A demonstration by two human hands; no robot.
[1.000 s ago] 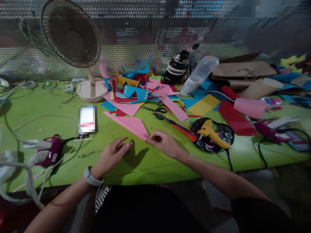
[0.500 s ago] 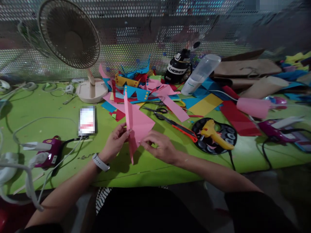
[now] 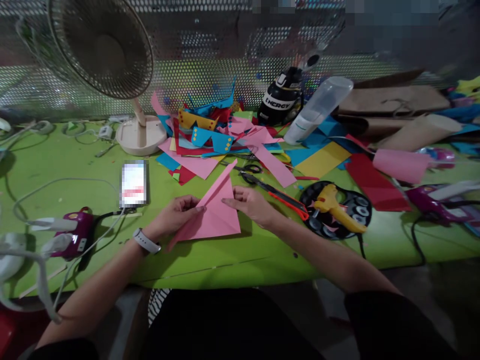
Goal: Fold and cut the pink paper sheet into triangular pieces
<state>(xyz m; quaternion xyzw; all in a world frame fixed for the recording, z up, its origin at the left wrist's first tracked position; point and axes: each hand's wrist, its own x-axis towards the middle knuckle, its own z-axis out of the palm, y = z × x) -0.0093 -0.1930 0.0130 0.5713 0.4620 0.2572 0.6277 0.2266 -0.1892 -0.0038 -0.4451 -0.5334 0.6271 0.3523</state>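
A folded pink paper (image 3: 215,220) is held just above the green table between my two hands. Its narrow folded strip slants from lower left to upper right. My left hand (image 3: 176,214) pinches the folded left edge, thumb on top. On the right edge, my right hand (image 3: 250,202) grips the paper between thumb and fingers. Behind them lie black scissors (image 3: 249,175) and an orange-and-black cutter (image 3: 287,199), near a blue paper mask with yellow dots (image 3: 212,140).
A fan (image 3: 140,135) and a phone (image 3: 134,185) stand and lie at left, near cables and a purple power adapter (image 3: 77,234). At right are a yellow glue gun (image 3: 337,210) on a black tray, a black bottle (image 3: 279,100), a clear bottle (image 3: 318,110) and coloured paper.
The pink paper has turned clockwise from nearly upright to a slant, its wide part now toward me. My right hand has moved up along its right edge. The view has shifted slightly.
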